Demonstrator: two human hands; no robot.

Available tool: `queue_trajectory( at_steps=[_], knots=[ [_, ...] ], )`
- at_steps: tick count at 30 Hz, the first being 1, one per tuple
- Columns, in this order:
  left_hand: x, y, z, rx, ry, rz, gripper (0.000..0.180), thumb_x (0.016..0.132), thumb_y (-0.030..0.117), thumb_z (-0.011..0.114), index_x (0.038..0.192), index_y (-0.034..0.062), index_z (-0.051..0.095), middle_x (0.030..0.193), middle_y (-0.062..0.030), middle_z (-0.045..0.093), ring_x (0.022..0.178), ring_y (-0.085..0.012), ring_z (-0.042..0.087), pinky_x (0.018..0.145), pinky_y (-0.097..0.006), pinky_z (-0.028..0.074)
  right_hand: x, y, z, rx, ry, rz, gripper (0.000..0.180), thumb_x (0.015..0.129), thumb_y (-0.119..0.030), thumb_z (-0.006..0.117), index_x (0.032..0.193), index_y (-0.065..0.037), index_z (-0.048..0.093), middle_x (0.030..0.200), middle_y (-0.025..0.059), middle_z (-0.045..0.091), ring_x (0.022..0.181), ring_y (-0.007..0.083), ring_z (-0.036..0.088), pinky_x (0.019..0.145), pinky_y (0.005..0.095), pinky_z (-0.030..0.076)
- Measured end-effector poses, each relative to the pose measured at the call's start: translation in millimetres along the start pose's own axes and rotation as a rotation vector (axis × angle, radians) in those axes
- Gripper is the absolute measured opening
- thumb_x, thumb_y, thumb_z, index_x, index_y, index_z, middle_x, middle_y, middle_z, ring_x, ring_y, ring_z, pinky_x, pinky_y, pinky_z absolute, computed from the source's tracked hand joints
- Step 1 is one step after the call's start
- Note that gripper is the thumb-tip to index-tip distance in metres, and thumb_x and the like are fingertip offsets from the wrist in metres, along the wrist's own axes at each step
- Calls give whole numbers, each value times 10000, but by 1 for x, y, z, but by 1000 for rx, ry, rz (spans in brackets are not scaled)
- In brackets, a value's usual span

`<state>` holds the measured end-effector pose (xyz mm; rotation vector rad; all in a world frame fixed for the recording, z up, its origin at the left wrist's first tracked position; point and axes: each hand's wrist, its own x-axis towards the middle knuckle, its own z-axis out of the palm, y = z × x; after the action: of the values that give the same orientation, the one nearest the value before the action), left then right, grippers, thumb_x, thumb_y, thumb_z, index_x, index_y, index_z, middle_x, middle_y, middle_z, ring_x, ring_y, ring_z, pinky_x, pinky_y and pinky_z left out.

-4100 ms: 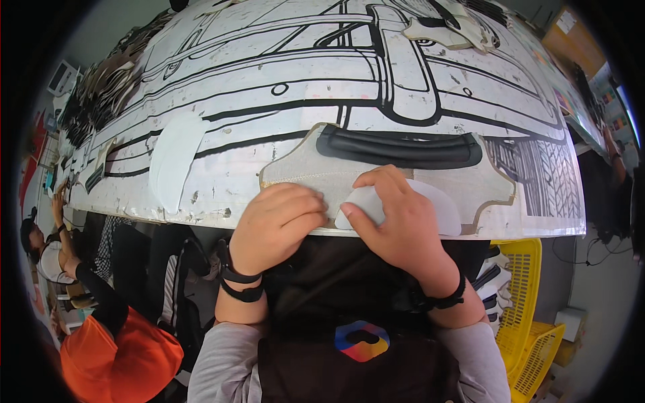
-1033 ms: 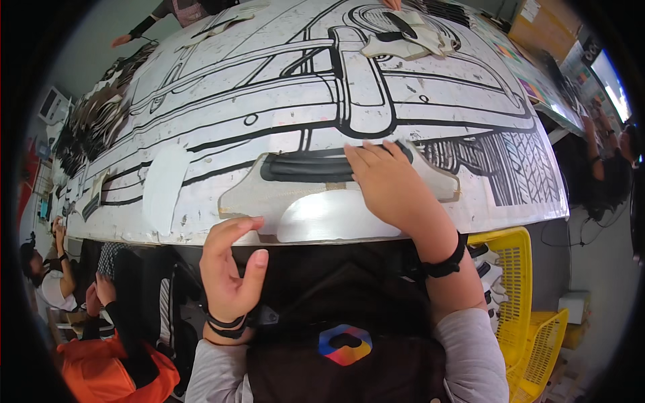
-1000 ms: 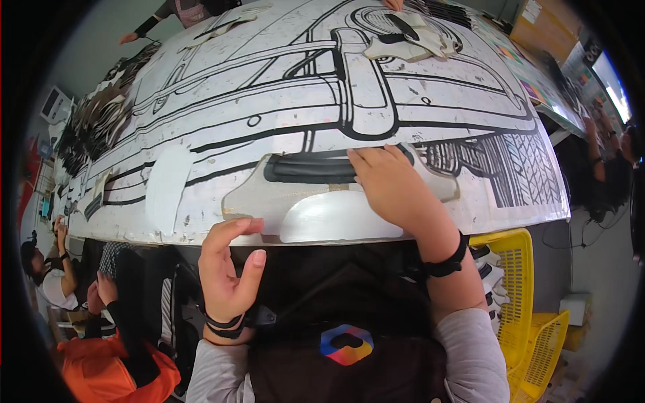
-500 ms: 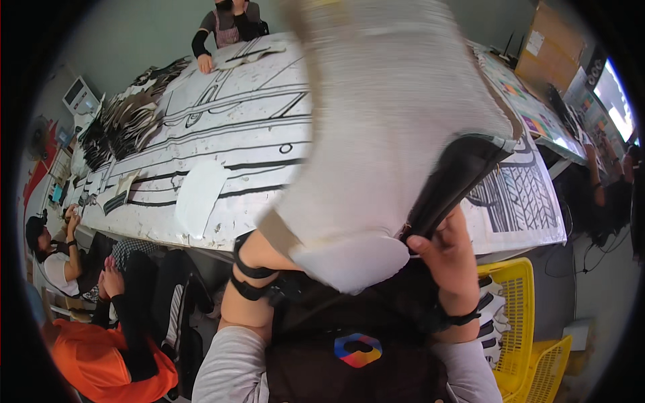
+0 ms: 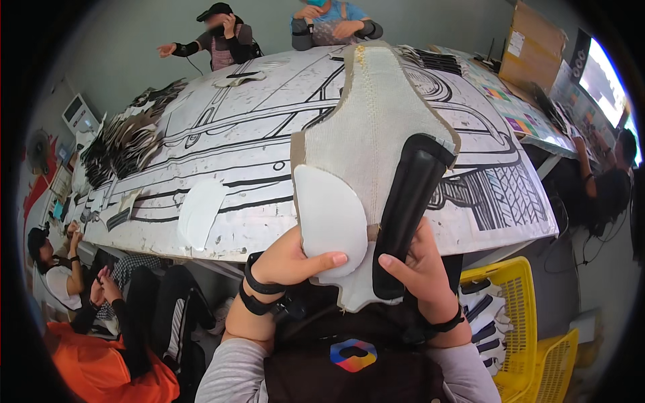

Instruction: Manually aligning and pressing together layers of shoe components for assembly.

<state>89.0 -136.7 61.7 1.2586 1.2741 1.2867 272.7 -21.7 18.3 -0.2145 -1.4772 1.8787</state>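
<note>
Upright before me is a large beige fabric panel with a narrowed top and a stitched seam. A white half-round piece lies against its lower left. Along its lower right runs a black padded strip with a smooth, leather-like face. My left hand is closed on the panel's lower left edge, its thumb pressed over the white piece; the other fingers are hidden behind. My right hand grips the lower right side, thumb on the black strip.
A long table printed with line drawings stretches ahead. On it are a white rounded sheet and a heap of cut pieces. Yellow crates stand low on the right, one holding black-and-white pieces. Several people sit or stand around.
The panel has turned and tilted in my hands, now showing the white piece and the black strip facing me. My left hand has come round to the front, thumb visible.
</note>
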Motion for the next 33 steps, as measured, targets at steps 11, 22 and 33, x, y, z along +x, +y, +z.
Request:
queue_trajectory(
  at_steps=[11,22,33],
  knots=[
    [-6,-16,7,-67,128,8,320,861,173,628,1083,-50,572,974,-65,622,885,-133,555,767,-260,450,-22,-9,7,-403,-21,-104,145,864,-46,600,990,19,566,858,31,586,761,128,529,696,247,433],
    [-12,40,29,1120,91,407,626,639,3,566,1252,112,505,1068,-135,624,801,-257,643,672,-325,532,-51,-33,25,-1723,550,-1209,823,741,-507,655,1339,-39,340,1388,148,363,1231,338,398,1007,460,257],
    [13,18,54,1693,473,611,431,762,149,536,1190,103,543,1112,-135,587,915,-265,622,684,-304,531,-10,-60,29,-1961,130,-448,426,704,-56,523,1119,25,567,1178,167,562,772,245,589,674,324,499]
  ],
)
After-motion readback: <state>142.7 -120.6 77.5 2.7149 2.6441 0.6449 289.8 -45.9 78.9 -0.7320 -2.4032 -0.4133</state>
